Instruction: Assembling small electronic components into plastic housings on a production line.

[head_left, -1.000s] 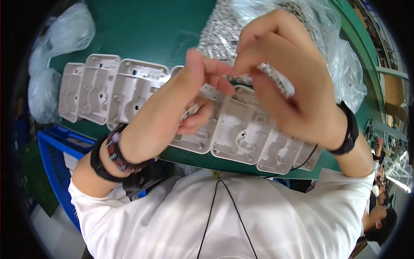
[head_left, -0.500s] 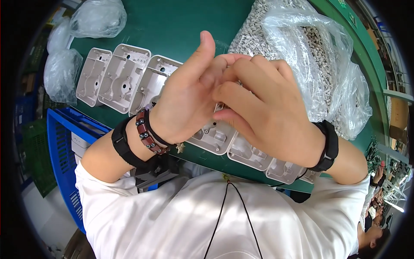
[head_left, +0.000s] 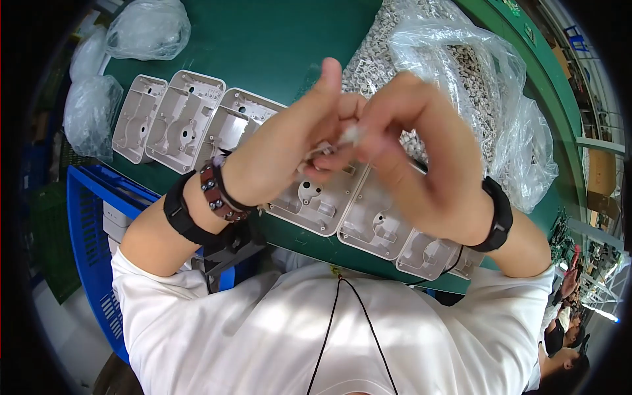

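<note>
My left hand [head_left: 280,155] is half curled with its thumb raised, and small white plastic parts [head_left: 322,150] lie in its fingers. Right beside it, my right hand [head_left: 441,164] pinches a small white plastic part [head_left: 351,135] between thumb and forefinger; motion blurs both the part and the fingertips. Below and behind the hands runs a row of light-grey plastic housings [head_left: 378,247], open side up, with holes and screw posts inside. My hands and forearms hide the middle of that row.
A clear plastic bag [head_left: 421,41] full of small whitish parts lies spread at the right of the green table [head_left: 276,39]. Crumpled clear bags [head_left: 148,29] sit at the far left. A blue crate [head_left: 85,230] stands by the left edge. Other people are at the far right.
My right hand has shifted and turned, its thumb and forefinger now visibly pinching a small white part. My left hand has turned slightly, showing small parts in its fingers.
</note>
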`<control>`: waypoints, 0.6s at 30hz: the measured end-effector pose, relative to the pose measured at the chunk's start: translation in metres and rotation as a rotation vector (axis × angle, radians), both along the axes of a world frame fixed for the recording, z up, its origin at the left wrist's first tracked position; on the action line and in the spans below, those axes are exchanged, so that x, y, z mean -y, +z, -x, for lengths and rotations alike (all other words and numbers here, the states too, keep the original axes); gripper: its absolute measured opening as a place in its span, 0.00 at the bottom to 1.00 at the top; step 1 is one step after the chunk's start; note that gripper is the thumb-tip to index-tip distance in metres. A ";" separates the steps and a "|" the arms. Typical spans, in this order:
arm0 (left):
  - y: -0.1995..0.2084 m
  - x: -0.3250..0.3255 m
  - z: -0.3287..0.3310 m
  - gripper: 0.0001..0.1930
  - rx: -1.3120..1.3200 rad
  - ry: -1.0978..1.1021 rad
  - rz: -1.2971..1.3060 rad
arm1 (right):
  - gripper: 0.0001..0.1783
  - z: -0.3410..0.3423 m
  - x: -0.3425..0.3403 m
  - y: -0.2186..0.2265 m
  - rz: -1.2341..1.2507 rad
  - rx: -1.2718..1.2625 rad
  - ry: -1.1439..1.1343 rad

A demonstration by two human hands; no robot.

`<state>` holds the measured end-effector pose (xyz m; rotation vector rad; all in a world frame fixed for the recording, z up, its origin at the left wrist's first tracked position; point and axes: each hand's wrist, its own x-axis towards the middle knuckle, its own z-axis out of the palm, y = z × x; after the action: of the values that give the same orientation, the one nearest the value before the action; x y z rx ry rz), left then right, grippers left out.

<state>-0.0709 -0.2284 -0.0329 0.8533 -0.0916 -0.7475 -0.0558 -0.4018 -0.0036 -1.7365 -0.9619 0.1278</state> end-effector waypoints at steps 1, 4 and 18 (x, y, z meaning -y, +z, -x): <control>-0.001 0.001 0.001 0.29 0.002 -0.003 0.002 | 0.03 0.001 0.000 0.004 -0.158 -0.410 -0.061; 0.011 0.008 0.004 0.22 0.536 0.208 -0.378 | 0.03 -0.005 0.006 0.016 -0.167 -0.601 -0.017; 0.034 -0.029 -0.011 0.20 0.485 -0.147 -0.535 | 0.09 -0.048 0.007 0.027 0.165 0.416 0.305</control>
<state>-0.0600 -0.1998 0.0014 1.5434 -0.4019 -0.6977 -0.0082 -0.4089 0.0238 -1.7913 -1.5585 0.0427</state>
